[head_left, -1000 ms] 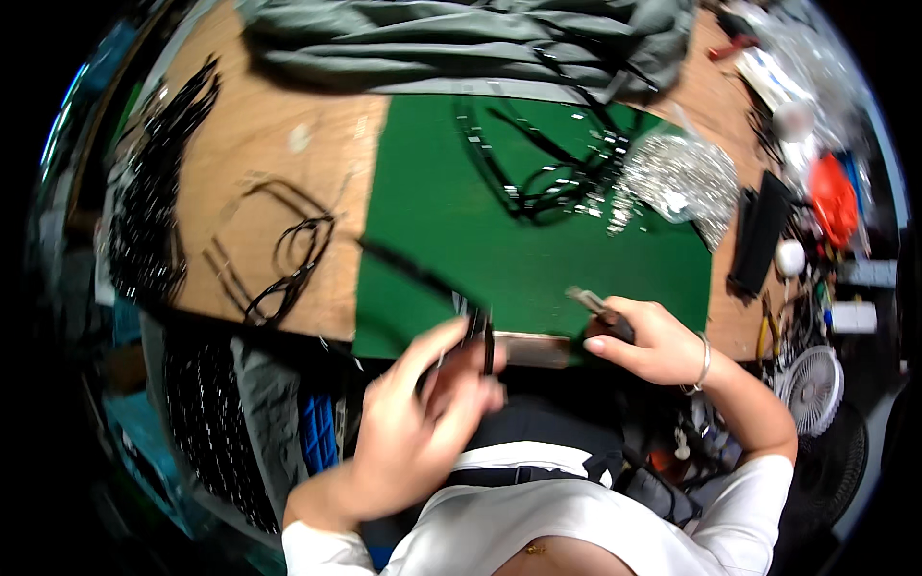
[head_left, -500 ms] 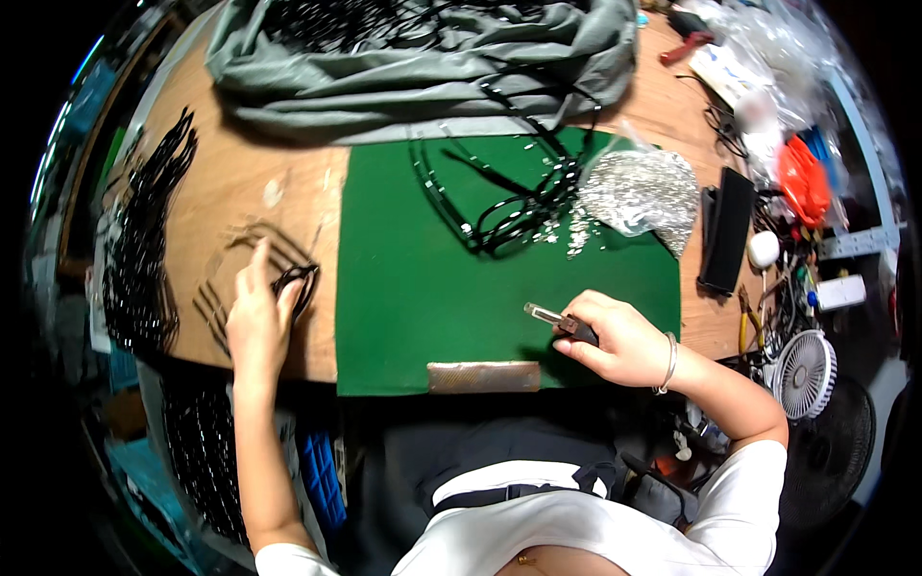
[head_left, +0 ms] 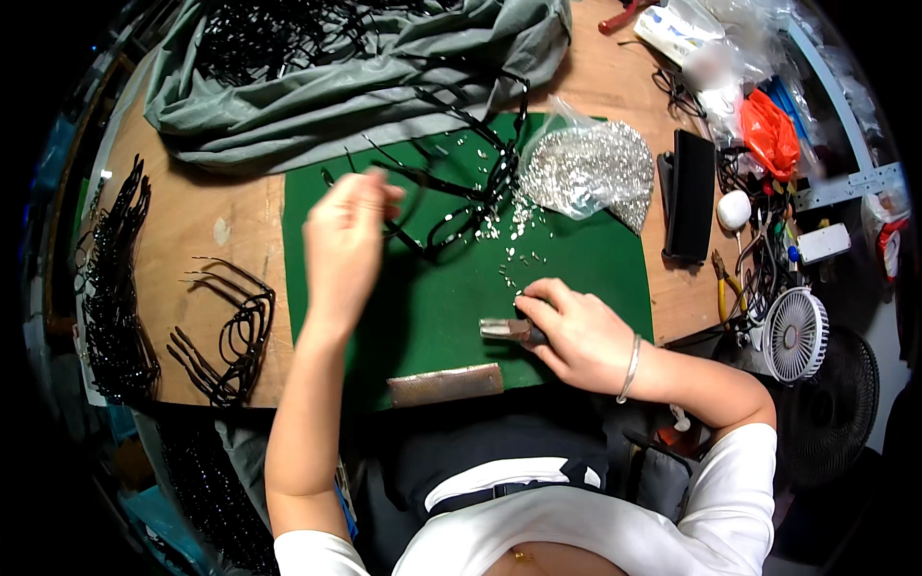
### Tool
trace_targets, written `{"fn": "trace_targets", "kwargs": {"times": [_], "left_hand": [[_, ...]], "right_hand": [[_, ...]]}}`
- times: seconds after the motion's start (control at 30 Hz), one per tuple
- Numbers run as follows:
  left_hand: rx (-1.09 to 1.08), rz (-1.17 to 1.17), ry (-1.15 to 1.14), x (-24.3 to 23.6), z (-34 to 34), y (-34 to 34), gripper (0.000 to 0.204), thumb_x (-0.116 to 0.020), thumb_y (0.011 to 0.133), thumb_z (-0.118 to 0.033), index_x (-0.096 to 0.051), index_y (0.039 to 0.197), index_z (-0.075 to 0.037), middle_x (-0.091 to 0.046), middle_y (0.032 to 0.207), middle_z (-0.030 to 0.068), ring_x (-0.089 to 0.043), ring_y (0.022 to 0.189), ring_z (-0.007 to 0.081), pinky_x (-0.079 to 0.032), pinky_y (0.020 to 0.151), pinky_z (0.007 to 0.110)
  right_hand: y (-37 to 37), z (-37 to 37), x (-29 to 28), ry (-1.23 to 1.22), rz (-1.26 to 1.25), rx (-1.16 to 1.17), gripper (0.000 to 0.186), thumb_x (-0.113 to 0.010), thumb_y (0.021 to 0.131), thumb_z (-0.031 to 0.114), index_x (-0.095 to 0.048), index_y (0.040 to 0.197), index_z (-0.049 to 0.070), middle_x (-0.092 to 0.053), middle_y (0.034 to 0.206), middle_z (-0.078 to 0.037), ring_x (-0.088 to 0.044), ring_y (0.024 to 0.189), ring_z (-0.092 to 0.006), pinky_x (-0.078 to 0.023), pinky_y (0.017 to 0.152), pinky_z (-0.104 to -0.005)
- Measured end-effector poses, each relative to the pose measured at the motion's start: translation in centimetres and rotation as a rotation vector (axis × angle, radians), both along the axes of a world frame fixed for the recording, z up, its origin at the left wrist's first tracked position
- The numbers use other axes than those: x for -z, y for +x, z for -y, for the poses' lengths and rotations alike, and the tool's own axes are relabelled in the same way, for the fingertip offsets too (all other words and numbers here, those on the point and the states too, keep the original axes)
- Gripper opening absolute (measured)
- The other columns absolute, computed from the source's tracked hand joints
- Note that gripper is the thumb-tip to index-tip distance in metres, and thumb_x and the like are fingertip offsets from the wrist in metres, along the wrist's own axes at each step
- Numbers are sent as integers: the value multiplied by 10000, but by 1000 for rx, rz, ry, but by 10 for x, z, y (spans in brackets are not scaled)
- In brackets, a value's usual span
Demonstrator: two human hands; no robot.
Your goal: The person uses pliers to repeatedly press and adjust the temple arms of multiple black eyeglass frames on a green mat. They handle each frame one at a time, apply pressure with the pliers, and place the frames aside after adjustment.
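Note:
My left hand [head_left: 348, 235], slightly blurred, is over the left part of the green mat [head_left: 432, 317]. Its fingers are pinched together on a black eyeglass frame [head_left: 419, 200], whose rim is smeared by motion. Further black eyeglass frames [head_left: 495, 178] lie tangled just right of it. In my right hand [head_left: 586, 341], low over the mat's right half, is a pair of pliers [head_left: 509, 330] with the jaws pointing left; the palm hides the handles. Small silver pieces [head_left: 519, 216] are scattered between the frames and a clear plastic bag [head_left: 586, 168] full of them.
Several folded eyeglass frames [head_left: 245, 331] rest on the wood at left, beside a long black stack [head_left: 115, 298]. Grey cloth [head_left: 375, 101] holding a black heap is at the back. At right are a black case [head_left: 690, 197], yellow-handled pliers [head_left: 722, 288] and a white fan [head_left: 795, 334].
My left hand has left the folded frames on the wood and moved right and farther away, to the frames on the mat. My right hand still holds the pliers, turned slightly. The view has shifted.

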State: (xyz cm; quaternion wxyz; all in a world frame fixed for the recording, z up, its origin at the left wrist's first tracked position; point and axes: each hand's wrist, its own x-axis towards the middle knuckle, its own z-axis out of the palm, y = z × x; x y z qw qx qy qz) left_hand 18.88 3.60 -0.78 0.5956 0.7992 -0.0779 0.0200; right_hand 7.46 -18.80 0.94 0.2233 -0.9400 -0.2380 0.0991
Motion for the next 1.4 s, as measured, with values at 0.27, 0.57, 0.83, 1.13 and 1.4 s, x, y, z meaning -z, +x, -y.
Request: {"fn": "trace_targets", "kwargs": {"times": [0.27,0.57,0.83,1.13,1.4], "left_hand": [[120,-51,-464,-76,-17,-93,354,-520,826,-79,-301,1099,-23,-527,1038,249,-601,664,179,-502,624,275],[77,-267,-537,-38,-13,-165,859,-604,697,95,-26,1307,-84,-497,1050,243,-571,671,119,-492,645,242],[174,-100,-356,-24,13,-154,892,-576,695,122,19,1327,-80,-399,1201,205,-550,802,127,-465,733,240],[-37,127,-168,-22,25,-158,826,-596,683,114,-52,1297,11,-430,1184,249,-579,835,204,-495,741,270],[148,-165,-447,-40,9,-148,838,-595,700,97,-15,1296,-10,-418,1229,188,-510,989,195,-460,836,302]], "right_hand": [[41,12,6,44,-101,168,161,-576,708,111,-501,802,3,-526,767,-158,-541,726,-328,-450,645,-392],[42,-3,24,-35,-4,100,144,-587,694,71,-499,777,-8,-525,758,-160,-534,718,-330,-433,642,-392],[3,-38,-41,593,-371,149,129,-609,709,42,-542,812,4,-548,743,-118,-567,660,-236,-444,597,-305],[-13,-59,-28,1150,-857,451,165,-627,778,129,-514,842,27,-508,707,-6,-486,610,-82,-400,548,-217],[-1,-54,-43,1075,-1097,260,194,-579,823,167,-497,923,22,-505,819,3,-456,736,-57,-394,669,-211]]}}
